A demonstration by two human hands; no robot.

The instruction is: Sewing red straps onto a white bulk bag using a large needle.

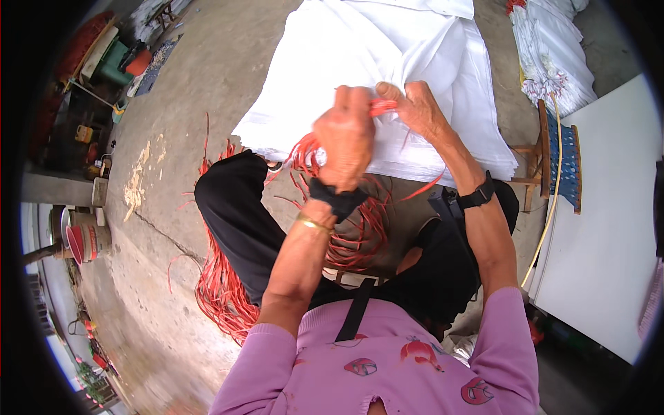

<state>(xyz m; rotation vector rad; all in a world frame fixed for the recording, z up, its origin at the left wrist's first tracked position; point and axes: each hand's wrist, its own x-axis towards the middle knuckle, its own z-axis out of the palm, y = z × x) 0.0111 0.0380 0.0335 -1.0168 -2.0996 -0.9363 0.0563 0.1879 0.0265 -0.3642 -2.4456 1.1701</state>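
My left hand (344,138), slightly blurred, is closed around a bunch of red plastic strips (304,149), whose loose ends hang below the fist. A short length of the bunch shows between my two hands. At its other end my right hand (423,114) is closed on the strips, its thumb toward the left hand; the exact grip is partly hidden. Both hands are above the near part of a stack of white woven sacks (346,52), spread in front of my knees. More red strips dangle beneath the hands, between my legs.
A large heap of red strips (225,294) lies on the floor beside my left leg. At right stand a wooden stool with a blue seat (568,162), a white board (605,214) and bundled white sacks (553,52). A bucket (86,238) is at far left.
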